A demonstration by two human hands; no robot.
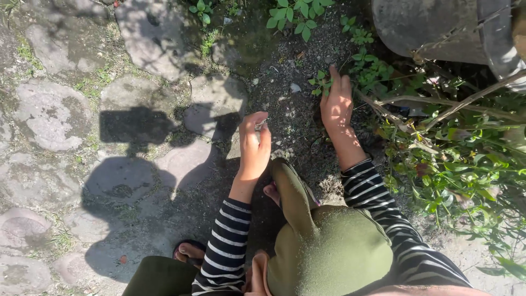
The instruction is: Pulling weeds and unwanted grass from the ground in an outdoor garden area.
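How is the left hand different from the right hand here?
The left hand is curled, fingertips pinched together on something small and pale; the right hand is stretched out, fingers reaching into a small green weed. The left hand hangs above the dirt beside the paving stones; the right hand is farther forward, by the leafy plants. Both come out of black-and-white striped sleeves and are lit by sun.

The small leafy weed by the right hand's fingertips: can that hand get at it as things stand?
Probably yes. The right hand already lies with its fingertips at the small weed, over bare soil, and nothing lies between them.
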